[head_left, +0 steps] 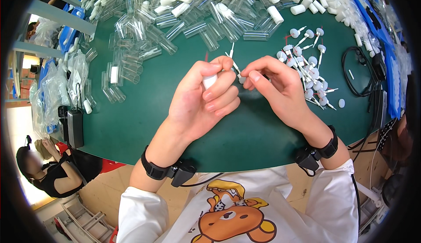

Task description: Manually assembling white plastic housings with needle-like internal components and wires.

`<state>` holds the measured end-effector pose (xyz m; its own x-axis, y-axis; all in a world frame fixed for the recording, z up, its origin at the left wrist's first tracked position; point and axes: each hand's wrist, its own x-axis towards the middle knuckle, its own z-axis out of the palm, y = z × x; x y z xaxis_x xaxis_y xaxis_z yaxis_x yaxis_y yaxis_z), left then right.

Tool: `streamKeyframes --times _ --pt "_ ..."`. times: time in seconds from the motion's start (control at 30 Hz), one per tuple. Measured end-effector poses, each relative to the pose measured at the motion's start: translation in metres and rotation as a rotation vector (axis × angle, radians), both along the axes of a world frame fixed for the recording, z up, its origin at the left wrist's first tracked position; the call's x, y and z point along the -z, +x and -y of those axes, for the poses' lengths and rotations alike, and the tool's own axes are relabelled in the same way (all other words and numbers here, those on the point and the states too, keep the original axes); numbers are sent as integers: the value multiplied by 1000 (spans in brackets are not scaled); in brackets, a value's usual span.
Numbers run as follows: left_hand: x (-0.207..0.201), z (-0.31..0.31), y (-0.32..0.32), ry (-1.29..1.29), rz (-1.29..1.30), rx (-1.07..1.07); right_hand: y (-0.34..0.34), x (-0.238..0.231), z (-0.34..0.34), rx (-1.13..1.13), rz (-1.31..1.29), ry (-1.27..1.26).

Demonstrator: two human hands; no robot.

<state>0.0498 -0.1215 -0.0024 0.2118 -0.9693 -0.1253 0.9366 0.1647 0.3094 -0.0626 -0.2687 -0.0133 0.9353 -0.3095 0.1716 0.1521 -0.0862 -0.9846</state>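
left hand [199, 91] curls round a white piece [209, 81]; right hand's [283, 87] fingertips sit narrow, any hold unclear, by a stem [232, 51]. probably fitting; next wants alignment.

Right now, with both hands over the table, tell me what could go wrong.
The right hand is close beside the heap of stemmed discs, so it might scatter some. The clear tubes lie loose and could roll if bumped. The left hand curls over the white piece, partly hiding it, so a slip might go unnoticed.
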Motion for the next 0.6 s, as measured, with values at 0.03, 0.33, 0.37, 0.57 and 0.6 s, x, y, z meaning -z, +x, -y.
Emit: streamKeyframes --times 0.03,0.33,0.37,0.57,0.6 --pt "-3 1 -1 11 -25 -15 0 -1 0 1 -2 0" --pt "-21 11 -16 213 153 -213 0 0 0 -4 -28 33" --pt "-22 12 -17 243 181 -239 0 0 0 -5 -37 56" --pt "-8 6 -7 106 201 -142 0 1 1 16 -16 -9" --pt "-5 5 -5 45 183 -96 0 2 1 17 -8 -18"
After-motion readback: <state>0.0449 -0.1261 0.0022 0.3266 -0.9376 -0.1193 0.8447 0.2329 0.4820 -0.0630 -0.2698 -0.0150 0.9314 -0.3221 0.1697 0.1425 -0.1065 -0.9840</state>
